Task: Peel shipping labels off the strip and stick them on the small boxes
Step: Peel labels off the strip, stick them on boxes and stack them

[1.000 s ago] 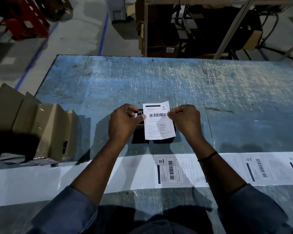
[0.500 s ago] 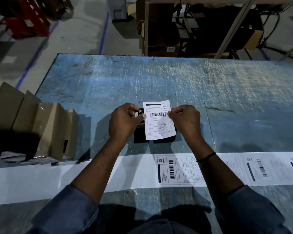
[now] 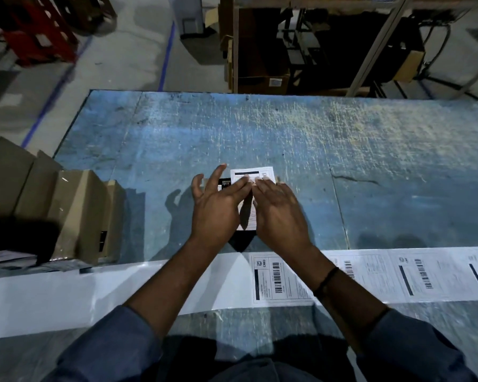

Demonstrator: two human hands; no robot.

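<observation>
Table (image 3: 287,139): wide, worn blue top, scratched pale toward its far right; it bears everything listed below.

Strip (image 3: 66,293): long white backing laid across the near edge of the table. The left part is bare; the right part carries printed shipping labels (image 3: 425,274) in a row, passing beneath both forearms.

Cardboard boxes (image 3: 75,216): brown, grouped at the left end of the table, well apart from the hands.

Left hand (image 3: 215,208): palm down, fingers straight and spread, gripping nothing. The forefinger lies across the peeled label; the remaining fingers reach past its left edge.

Right hand (image 3: 280,210): palm down, fingers straight and close together, flat on the same label, gripping nothing. Its fingertips are just beside the left forefinger.

Peeled label (image 3: 255,173): white with a barcode, at mid-table beyond the strip, lying on the small box, largely covered by the hands.

Small box (image 3: 224,184): black, under the label; only its left edge shows.

Wristband (image 3: 324,279): dark, on the right wrist.
</observation>
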